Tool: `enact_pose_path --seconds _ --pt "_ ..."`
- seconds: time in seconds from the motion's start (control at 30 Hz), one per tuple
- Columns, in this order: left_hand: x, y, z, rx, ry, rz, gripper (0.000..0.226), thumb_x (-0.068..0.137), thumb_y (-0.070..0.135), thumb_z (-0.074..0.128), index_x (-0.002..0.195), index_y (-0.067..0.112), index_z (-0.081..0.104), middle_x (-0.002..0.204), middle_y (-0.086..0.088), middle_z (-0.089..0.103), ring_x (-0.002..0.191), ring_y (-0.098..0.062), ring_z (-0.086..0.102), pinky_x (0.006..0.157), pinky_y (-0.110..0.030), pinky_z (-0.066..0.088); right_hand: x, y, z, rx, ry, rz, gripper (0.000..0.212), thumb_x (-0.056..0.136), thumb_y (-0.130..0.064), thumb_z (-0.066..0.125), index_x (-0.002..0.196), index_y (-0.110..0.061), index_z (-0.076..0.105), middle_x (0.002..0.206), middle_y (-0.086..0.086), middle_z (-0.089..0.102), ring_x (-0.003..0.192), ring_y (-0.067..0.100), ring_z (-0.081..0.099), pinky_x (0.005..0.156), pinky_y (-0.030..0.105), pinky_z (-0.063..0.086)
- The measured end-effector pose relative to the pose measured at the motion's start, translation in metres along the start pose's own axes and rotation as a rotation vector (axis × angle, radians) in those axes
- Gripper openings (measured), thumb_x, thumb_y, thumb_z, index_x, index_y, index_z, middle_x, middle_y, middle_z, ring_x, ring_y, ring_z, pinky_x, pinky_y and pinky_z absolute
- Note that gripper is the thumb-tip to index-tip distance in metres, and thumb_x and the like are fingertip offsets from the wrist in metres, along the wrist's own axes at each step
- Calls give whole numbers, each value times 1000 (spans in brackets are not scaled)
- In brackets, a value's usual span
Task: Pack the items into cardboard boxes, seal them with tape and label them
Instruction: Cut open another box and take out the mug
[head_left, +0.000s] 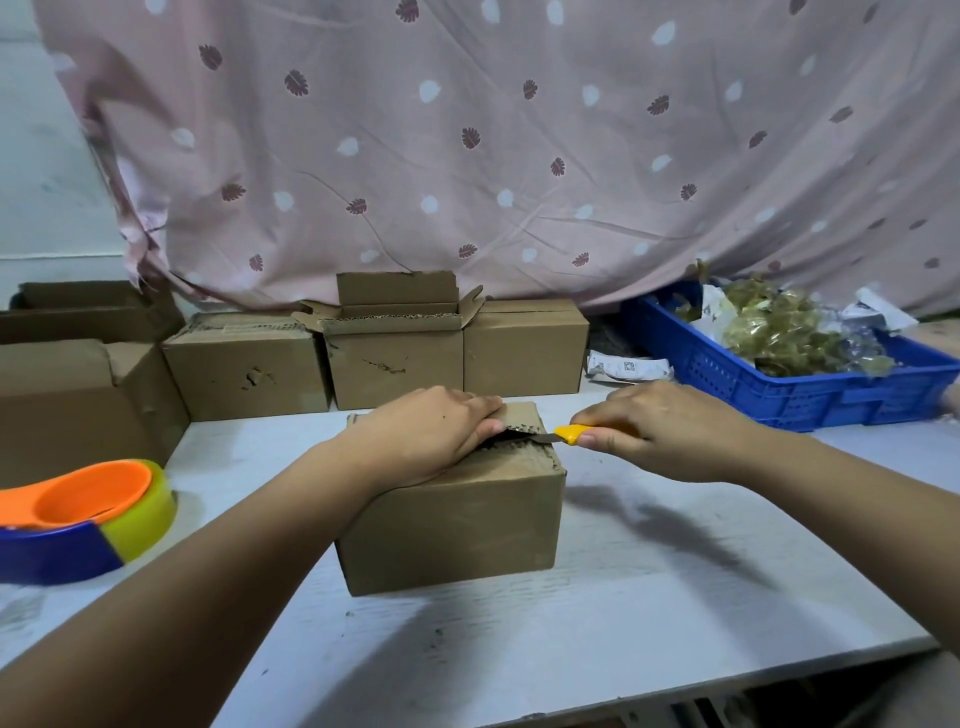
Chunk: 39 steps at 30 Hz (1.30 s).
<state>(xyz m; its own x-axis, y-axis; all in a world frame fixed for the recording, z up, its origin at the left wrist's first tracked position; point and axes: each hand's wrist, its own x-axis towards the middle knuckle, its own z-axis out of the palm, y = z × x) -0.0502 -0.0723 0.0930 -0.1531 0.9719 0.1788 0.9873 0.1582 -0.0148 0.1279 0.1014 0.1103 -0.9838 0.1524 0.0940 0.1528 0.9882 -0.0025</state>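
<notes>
- Both forearms reach in from the near edge of the table (675, 597) and meet over the cardboard box (452, 525), which stands mid-table, directly in front of the person.
- Left hand (431, 431) lies palm down on the box top, fingers fairly straight and pressed by the ragged seam; I judge this pins the box so it cannot slide.
- Right hand (670, 426) pinches the yellow-handled knife (571, 434), fingers curled round the handle, with the blade tip in the seam at the box's right edge. The blade points toward the left fingertips, which sit close, so that is the risk.
- Tape dispenser (83, 514) rests at the left edge of the table, well apart from the box yet within reach, probably for sealing.
- More boxes (249, 364) line the back, one open box (395, 358) among them with its flaps up.
- Blue crate (779, 384) of bagged items sits at the far right, with a paper slip (628, 369) beside it.
- Bare tabletop shows to the right of and in front of the box, giving the knife arm room to draw back.
</notes>
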Motion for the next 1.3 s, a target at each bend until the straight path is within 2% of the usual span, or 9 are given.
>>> enact_pose_path --seconds 0.17,0.23,0.4,0.57,0.7,0.8,0.97,1.13,1.3 --pt "1 -1 2 0 28 15 48 101 44 24 132 16 48 123 -4 60 110 -27 56 90 -38 44 3 -2 -2 -183 33 -4 55 89 -68 18 126 -45 51 100 -9 58 106 12 52 75 30 42" --pt "1 -2 3 -13 45 24 62 95 54 15 129 16 50 119 -4 62 108 -28 57 89 -40 45 5 -4 3 -225 82 -29 56 89 -69 16 130 -47 47 93 -10 53 105 13 53 70 29 38" --pt "0 -5 5 -16 69 14 86 77 65 -4 126 20 51 120 -4 64 106 -27 59 87 -41 47 1 0 5 -55 30 13 48 91 -65 26 127 -46 51 100 -11 59 106 13 53 77 31 43" --pt "1 -3 3 -35 52 7 73 86 58 8 127 16 52 117 -5 64 105 -28 59 87 -41 46 12 0 5 -74 52 44 46 90 -66 30 127 -48 52 102 -11 58 108 13 51 76 31 42" --pt "-1 -3 2 -47 56 -2 72 89 61 8 124 17 53 111 -6 66 101 -27 60 85 -40 46 11 3 18 90 71 63 38 92 -59 38 124 -46 56 93 -14 54 102 12 51 83 33 44" --pt "-1 -3 2 -65 50 -50 51 99 49 20 127 21 52 107 -8 67 98 -28 60 83 -41 46 6 7 16 200 57 73 34 93 -54 45 117 -40 63 102 -13 63 99 11 53 87 33 44" --pt "-2 -2 1 -59 3 -78 44 100 46 24 129 24 49 109 -9 65 100 -28 58 84 -40 46 17 6 17 118 60 74 40 92 -60 36 119 -41 59 101 -10 59 102 13 52 85 36 46" --pt "-3 -1 0 -74 7 -54 46 98 47 22 132 26 46 108 -8 64 99 -27 58 84 -40 46 22 5 24 39 126 111 45 94 -59 30 126 -39 54 104 -5 57 107 16 51 75 31 39" --pt "-4 8 -5 81 66 -76 39 101 43 23 136 27 29 93 -9 62 85 -34 58 70 -38 46 17 3 16 12 99 117 44 95 -58 25 116 -36 58 97 -9 63 97 12 56 73 31 43"
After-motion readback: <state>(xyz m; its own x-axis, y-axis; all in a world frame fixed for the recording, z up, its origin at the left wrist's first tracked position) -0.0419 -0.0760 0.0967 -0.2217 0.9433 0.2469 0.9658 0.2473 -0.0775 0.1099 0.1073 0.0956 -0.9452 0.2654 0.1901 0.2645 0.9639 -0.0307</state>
